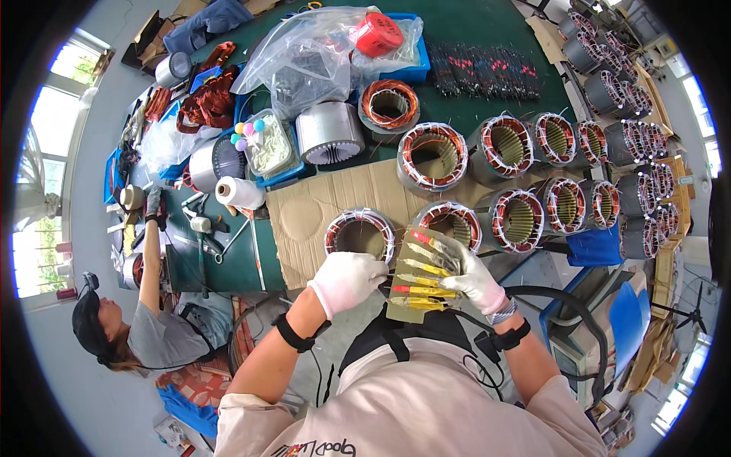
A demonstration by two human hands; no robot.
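Right hand (474, 283): white glove, centre right of the frame; fingers closed on the right edge of a card.
Card (407, 316): one, drab olive, tilted, just right of the frame's middle, over the dark trousers. Carries yellow and red strips (426, 268), roughly parallel; any marks on them too small to read.
Left hand (346, 282): white glove, middle of the frame; fingers curled in. Whether they grip anything cannot be told.
Wound stator (335, 232): one, copper windings, white lacing, directly above the left hand, which overlaps its lower edge; contact unclear.
Further stators (508, 145): laced likewise, in two rows running to the right of the frame.
Cardboard sheet (301, 225): beneath the nearest stators, on the green surface (502, 23).
Red tub (379, 34): top centre, dark printing on its side, too small to read.
Black leads (483, 70): bundle with red parts, upper right of centre.
White thread cone (240, 193): left of centre, near a hammer (200, 225).
Light shirt (426, 396): lower edge, dark lettering across the chest.
Co-worker (175, 331): lower left, grey shirt, dark cap, one arm reaching upward.
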